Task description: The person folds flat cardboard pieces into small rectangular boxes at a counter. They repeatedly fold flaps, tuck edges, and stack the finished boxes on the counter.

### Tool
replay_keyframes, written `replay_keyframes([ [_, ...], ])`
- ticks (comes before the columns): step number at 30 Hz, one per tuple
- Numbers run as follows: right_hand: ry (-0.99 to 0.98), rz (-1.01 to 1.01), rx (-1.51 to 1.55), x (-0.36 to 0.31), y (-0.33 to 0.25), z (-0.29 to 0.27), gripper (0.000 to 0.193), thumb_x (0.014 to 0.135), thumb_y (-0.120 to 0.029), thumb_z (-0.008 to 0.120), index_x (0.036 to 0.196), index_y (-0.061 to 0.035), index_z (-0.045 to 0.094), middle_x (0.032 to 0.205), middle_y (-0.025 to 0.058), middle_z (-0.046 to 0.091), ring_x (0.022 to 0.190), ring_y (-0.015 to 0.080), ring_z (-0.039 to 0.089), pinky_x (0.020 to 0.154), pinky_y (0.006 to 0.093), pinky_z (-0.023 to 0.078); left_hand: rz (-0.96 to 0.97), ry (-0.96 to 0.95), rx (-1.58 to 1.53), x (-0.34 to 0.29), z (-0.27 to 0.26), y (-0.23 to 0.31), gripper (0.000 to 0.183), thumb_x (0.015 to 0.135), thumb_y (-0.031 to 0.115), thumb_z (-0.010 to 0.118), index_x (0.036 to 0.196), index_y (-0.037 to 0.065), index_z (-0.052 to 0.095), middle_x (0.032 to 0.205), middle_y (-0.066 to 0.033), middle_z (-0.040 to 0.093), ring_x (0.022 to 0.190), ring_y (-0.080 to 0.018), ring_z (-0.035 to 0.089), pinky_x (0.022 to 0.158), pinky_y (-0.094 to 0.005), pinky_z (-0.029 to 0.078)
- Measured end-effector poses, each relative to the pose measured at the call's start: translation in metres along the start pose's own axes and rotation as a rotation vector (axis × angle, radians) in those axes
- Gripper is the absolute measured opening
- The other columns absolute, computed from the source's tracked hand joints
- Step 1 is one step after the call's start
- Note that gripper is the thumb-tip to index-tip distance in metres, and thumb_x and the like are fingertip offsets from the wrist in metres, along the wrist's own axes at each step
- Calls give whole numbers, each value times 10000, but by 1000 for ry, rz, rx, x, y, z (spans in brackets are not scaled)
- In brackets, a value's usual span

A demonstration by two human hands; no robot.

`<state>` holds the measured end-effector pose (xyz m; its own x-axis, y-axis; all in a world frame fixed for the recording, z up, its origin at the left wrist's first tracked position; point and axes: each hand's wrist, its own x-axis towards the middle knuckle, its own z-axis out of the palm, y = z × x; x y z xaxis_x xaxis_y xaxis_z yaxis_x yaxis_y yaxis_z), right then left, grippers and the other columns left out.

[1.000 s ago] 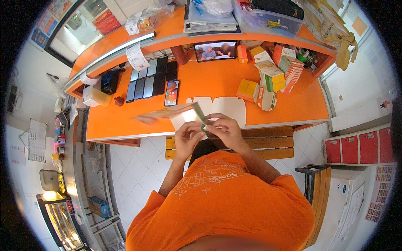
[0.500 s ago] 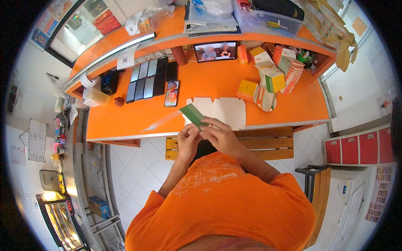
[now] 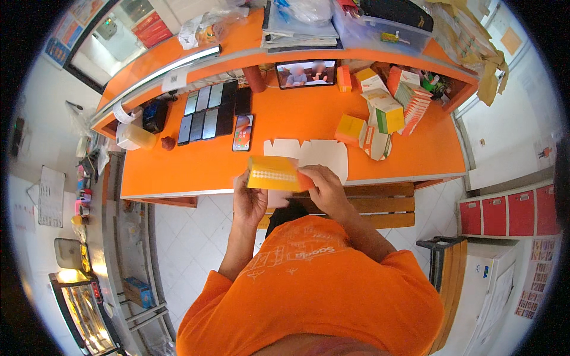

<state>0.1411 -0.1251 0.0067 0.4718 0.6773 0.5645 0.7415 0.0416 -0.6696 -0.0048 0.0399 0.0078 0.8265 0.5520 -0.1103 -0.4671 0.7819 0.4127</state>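
Between my hands is a small cardboard box (image 3: 270, 173), its yellow side with a white pattern facing up and an orange-red part at its right end. My left hand (image 3: 249, 200) grips its left end, thumb and fingers closed on the card. At the other end my right hand (image 3: 325, 188) holds it, with that area blurred by motion. Just beyond lie flat white cardboard blanks (image 3: 325, 155) on the orange table (image 3: 160, 175). Several folded yellow, green and orange boxes (image 3: 351, 129) are heaped to the right, beside a stack of flattened cartons (image 3: 414, 105).
Left of the blanks lies a lit phone (image 3: 243, 133), near a group of several phones (image 3: 202, 118). A tablet (image 3: 306, 74) leans at the back under a raised shelf (image 3: 237, 50). A wooden bench (image 3: 380, 204) stands below the table's front edge.
The card in my hands has turned from a narrow green face to a wider yellow one. My hands have moved apart to its two ends.
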Motion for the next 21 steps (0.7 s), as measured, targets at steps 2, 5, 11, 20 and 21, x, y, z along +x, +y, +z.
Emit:
replay_keyframes([
  [2, 76, -22, 111, -2, -3, 3, 228, 798, 3, 786, 1013, -6, 708, 1089, 146, 699, 1095, 344, 664, 903, 419, 551, -3, -168, -169, -3, 6, -8, 345, 1002, 237, 573, 1286, 42, 558, 1302, -116, 634, 1248, -240, 585, 1071, -423, 473],
  [5, 131, -130, 171, -3, -9, 11, 215, 828, -30, 779, 1031, -21, 710, 1066, 137, 719, 1101, 337, 672, 922, 423, 540, 139, -208, 216, -12, 13, -34, 413, 964, 292, 611, 1311, 92, 508, 1306, -117, 596, 1305, -265, 503, 1088, -474, 433],
  [11, 123, -186, 232, 9, -14, 8, 167, 825, -15, 781, 983, -1, 730, 1025, 121, 735, 1125, 341, 680, 931, 418, 549, 113, -59, 409, -14, 20, -42, 316, 1037, 85, 471, 1351, 93, 444, 1305, -86, 573, 1174, -169, 596, 880, -390, 590],
  [20, 286, -117, 387, 13, -37, 6, 76, 837, 91, 738, 874, 55, 683, 989, 152, 706, 1115, 359, 689, 887, 386, 574, 843, -43, 1368, -6, 20, -39, 142, 861, -86, 717, 989, -43, 674, 857, -104, 734, 812, -174, 718, 747, -265, 541],
  [21, 309, -161, 314, 16, -37, 8, 82, 835, 100, 736, 873, 57, 677, 992, 152, 703, 1114, 364, 689, 882, 383, 575, 908, -103, 1411, -7, 21, -43, 81, 873, -71, 704, 952, -70, 689, 866, -146, 736, 825, -147, 708, 754, -260, 539],
])
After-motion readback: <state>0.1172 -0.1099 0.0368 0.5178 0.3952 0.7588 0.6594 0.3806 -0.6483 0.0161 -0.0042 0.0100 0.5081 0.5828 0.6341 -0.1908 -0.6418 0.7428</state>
